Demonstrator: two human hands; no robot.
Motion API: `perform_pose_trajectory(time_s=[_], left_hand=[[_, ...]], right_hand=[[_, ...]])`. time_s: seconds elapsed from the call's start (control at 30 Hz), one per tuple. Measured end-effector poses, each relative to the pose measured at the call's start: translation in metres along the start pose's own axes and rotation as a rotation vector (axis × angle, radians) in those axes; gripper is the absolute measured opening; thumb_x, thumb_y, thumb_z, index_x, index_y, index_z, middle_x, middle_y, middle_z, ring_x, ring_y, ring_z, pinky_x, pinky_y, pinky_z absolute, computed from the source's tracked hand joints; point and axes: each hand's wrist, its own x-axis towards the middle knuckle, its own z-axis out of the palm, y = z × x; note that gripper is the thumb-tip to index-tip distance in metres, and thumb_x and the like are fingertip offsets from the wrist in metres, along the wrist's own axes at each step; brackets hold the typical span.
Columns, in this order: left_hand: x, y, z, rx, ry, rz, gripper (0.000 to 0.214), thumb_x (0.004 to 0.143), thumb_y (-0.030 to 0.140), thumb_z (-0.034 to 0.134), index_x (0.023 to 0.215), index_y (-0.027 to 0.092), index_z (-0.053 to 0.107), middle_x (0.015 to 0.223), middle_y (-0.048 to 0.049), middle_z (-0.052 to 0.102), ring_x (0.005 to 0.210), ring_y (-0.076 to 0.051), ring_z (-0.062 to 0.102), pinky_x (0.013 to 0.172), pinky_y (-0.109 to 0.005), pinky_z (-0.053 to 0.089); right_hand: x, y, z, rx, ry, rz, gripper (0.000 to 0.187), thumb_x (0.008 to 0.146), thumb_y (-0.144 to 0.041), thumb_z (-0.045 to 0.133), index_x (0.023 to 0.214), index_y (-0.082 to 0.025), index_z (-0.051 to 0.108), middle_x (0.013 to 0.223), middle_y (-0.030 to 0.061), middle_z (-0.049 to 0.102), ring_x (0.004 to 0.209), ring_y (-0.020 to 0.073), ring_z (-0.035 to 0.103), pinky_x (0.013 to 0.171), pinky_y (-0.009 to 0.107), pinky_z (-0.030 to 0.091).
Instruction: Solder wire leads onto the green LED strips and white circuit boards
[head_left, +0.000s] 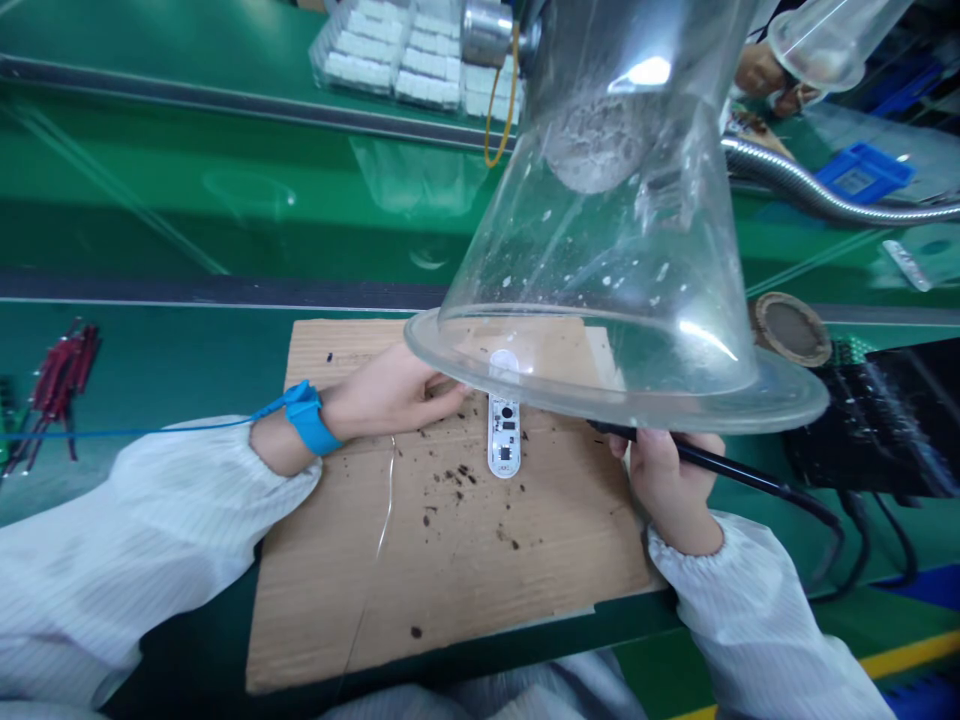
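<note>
Both hands are working over the far half of a cardboard sheet [450, 590] that is protecting a green workbench [150, 340]. The left hand [390, 395] is lying nearly flat with its fingers extended and close together; it is gripping nothing, and its fingertips are reaching toward a white circuit board [504, 435], apparently steadying it, though contact cannot be confirmed. The board is lying near the middle of the sheet's far half, with its upper end passing beneath the hood rim. The right hand [667, 480] is closed around the black handle of a soldering iron [720, 462], near the sheet's right edge, with the iron's tip hidden behind that rim. A blue anti-static wrist strap [306, 415] is encircling the left wrist, its blue coiled cord [150, 432] running off toward the bench's left edge to keep the body grounded. Dark solder debris [457, 480] is scattered across the cardboard just below the board. A clear flared fume hood [600, 250] is hanging low above the work to capture fumes at their source, fed by a flexible metal duct [825, 190] beyond the bench's right side.
</note>
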Motion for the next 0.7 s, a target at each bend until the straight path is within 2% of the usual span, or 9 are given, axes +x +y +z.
perform_pose_trajectory(time_s=[0.2,0.33,0.47,0.57,0.7], left_hand=[[-0.001,-0.001,0.002,0.008,-0.014,0.002,0.019,0.101,0.040,0.053,0.099,0.023,0.062,0.075,0.0004,0.060,0.064,-0.016,0.054,0.063,-0.030,0.049],[-0.004,0.002,0.003,0.003,-0.109,0.072,0.023,0.105,0.040,0.047,0.102,0.026,0.065,0.079,-0.0013,0.065,0.070,-0.019,0.060,0.069,-0.032,0.054],[-0.007,0.008,0.006,-0.010,-0.214,0.122,0.029,0.108,0.043,0.043,0.111,0.028,0.068,0.098,-0.0041,0.075,0.086,-0.022,0.068,0.080,-0.035,0.057],[-0.007,0.012,0.007,-0.023,-0.258,0.144,0.030,0.110,0.044,0.042,0.116,0.030,0.068,0.104,-0.0031,0.077,0.091,-0.022,0.070,0.084,-0.036,0.058],[-0.005,0.016,0.003,-0.029,-0.281,0.126,0.030,0.110,0.044,0.041,0.117,0.031,0.067,0.108,-0.0021,0.078,0.097,-0.023,0.072,0.087,-0.035,0.058]], right_hand=[[0.000,0.002,-0.001,-0.005,0.014,-0.012,0.016,0.104,-0.037,0.073,0.095,-0.024,0.075,0.070,-0.0005,0.068,0.052,0.0149,0.063,0.045,0.027,0.052],[0.001,0.001,-0.002,-0.041,0.012,-0.005,0.021,0.104,-0.042,0.072,0.093,-0.024,0.073,0.070,-0.0003,0.067,0.052,0.0151,0.062,0.045,0.028,0.052],[0.003,0.001,-0.001,-0.060,0.018,0.005,0.027,0.102,-0.049,0.073,0.090,-0.024,0.071,0.068,-0.0008,0.066,0.050,0.0152,0.059,0.044,0.028,0.050],[0.003,0.001,0.000,-0.062,0.028,0.030,0.030,0.100,-0.052,0.074,0.089,-0.024,0.069,0.067,-0.0011,0.066,0.049,0.0152,0.058,0.043,0.028,0.049],[0.004,0.001,0.000,-0.048,0.041,0.028,0.026,0.099,-0.047,0.076,0.089,-0.024,0.068,0.068,-0.0016,0.065,0.049,0.0144,0.058,0.043,0.027,0.049]])
